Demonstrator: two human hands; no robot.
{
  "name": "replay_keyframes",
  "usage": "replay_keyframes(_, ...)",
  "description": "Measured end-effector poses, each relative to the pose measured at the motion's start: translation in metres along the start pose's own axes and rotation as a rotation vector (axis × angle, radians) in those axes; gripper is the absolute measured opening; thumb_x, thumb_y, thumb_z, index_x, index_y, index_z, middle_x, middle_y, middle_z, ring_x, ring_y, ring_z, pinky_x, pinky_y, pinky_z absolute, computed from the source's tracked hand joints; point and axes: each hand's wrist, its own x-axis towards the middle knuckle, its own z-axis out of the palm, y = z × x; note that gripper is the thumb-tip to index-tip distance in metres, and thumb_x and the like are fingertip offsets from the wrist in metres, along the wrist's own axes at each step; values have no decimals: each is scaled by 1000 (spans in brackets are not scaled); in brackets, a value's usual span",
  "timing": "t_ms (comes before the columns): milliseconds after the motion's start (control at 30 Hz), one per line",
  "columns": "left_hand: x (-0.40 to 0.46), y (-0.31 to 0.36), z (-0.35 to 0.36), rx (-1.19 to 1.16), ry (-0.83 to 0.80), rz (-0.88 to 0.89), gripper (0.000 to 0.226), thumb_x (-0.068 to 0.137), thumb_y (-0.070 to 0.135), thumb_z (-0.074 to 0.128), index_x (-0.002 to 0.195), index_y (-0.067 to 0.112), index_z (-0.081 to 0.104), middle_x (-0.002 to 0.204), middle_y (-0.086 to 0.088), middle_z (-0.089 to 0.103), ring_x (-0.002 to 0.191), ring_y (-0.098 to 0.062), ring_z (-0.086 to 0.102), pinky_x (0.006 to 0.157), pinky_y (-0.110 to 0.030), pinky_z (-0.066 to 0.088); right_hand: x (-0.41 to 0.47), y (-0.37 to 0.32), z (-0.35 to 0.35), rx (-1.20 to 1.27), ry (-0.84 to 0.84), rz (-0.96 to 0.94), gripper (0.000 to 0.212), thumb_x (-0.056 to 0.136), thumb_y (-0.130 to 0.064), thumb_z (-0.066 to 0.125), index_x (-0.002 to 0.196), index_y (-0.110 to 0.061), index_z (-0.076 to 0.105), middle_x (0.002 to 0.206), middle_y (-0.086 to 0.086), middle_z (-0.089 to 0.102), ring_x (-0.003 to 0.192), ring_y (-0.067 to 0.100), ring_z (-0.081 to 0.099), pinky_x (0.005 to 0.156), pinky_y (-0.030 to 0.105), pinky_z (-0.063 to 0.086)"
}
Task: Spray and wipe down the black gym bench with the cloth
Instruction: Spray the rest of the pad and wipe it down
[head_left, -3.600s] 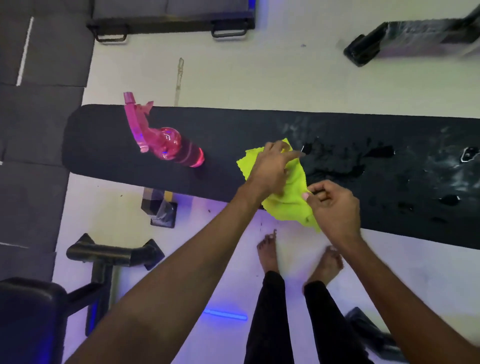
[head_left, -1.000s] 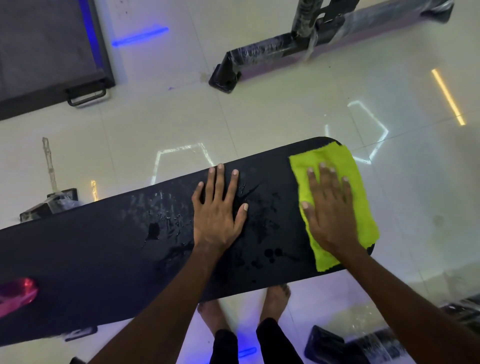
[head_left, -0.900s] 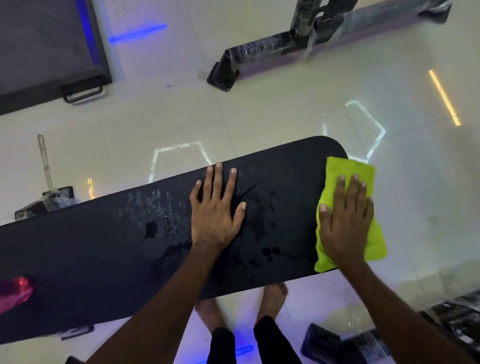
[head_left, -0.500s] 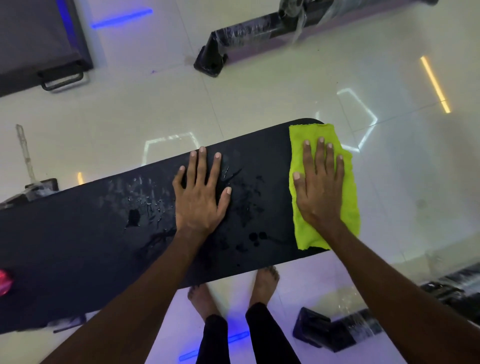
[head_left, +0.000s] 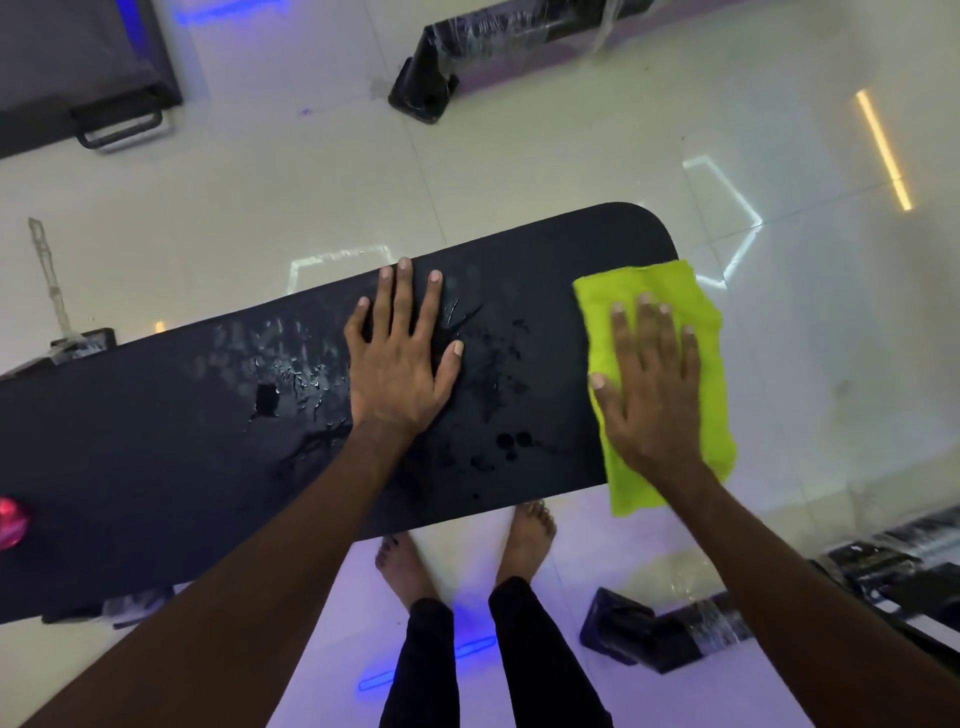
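The black gym bench (head_left: 156, 441) runs across the view from the left edge to a rounded right end. Wet droplets and streaks glisten on its middle. My left hand (head_left: 400, 364) lies flat on the pad with fingers spread, holding nothing. My right hand (head_left: 649, 384) presses flat on the yellow-green cloth (head_left: 711, 364), which covers the bench's right end and hangs past its near and right edges. A sliver of the pink spray bottle (head_left: 10, 522) shows on the bench at the far left edge.
Glossy tiled floor surrounds the bench. A plastic-wrapped black equipment foot (head_left: 431, 88) lies beyond it, another (head_left: 654, 634) near my bare feet (head_left: 524, 535) at lower right. A dark mat with a metal handle (head_left: 119, 130) sits top left.
My right hand has slid the cloth back and forth over the bench's right end, now nearer the near edge with the far corner uncovered. My left hand stays planted. The view shifted slightly.
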Motion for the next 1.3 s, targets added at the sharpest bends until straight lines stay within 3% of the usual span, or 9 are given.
replay_keyframes(167,1,1,-5,-5,-21,-1,72,105,57,25,167,25,5,176,-9,1,163,-25,3,127,-52,15,-7,-51,-3,25,42,472,84,104,-54,35,165,1,16,174,25,14,162,45,14,128,64,16)
replay_keyframes(300,1,1,-6,-7,-31,0,72,105,56,26,167,25,7,176,-9,3,163,-25,4,127,-52,17,-20,-109,7,18,-30,173,86,104,-61,22,167,-3,11,176,22,6,163,44,4,131,63,3)
replay_keyframes(433,1,-2,-11,-30,-63,4,71,106,55,27,167,26,7,176,-9,2,163,-25,1,127,-51,15,11,-79,7,12,-35,-159,72,107,-49,25,168,-12,13,177,13,9,164,34,12,131,62,11)
replay_keyframes(567,4,-6,-25,-174,-119,20,65,106,41,37,166,25,17,176,-8,8,163,-24,4,127,-50,15,19,-48,0,30,-13,-11,74,104,-42,32,168,-8,12,177,15,9,165,33,10,132,57,12)
replay_keyframes(667,-6,-26,-35,-192,-87,-152,64,104,31,39,165,20,23,174,-12,16,162,-27,12,125,-51,20,12,-77,0,-27,-19,81,77,105,-46,28,167,-5,9,176,19,8,164,40,7,131,62,10)
replay_keyframes(733,-26,-50,-35,-143,-123,-278,67,108,41,35,167,20,11,176,-10,3,163,-26,2,127,-50,13,18,-112,4,-59,-45,3,79,105,-49,25,167,-3,9,176,20,5,163,44,6,130,64,7)
replay_keyframes(933,-48,-71,-24,-55,-189,-223,72,107,55,17,166,23,-7,175,-5,-14,162,-25,-12,131,-52,4,81,-128,8,-53,-67,-449,76,107,-53,27,169,-15,6,178,10,2,165,35,2,131,61,7)
replay_keyframes(1167,-52,-75,-19,-71,-170,-192,73,107,57,16,166,23,-9,175,-5,-17,162,-25,-14,131,-53,4,42,-114,2,19,36,163,76,107,-49,31,169,-12,8,177,14,8,164,36,7,131,61,10)
replay_keyframes(1300,-51,-72,-19,-50,-169,-221,72,108,56,19,166,22,-7,175,-6,-14,162,-26,-11,130,-53,7,-18,-152,13,-53,-56,50,79,105,-54,27,168,-8,9,176,19,6,163,44,5,130,65,7)
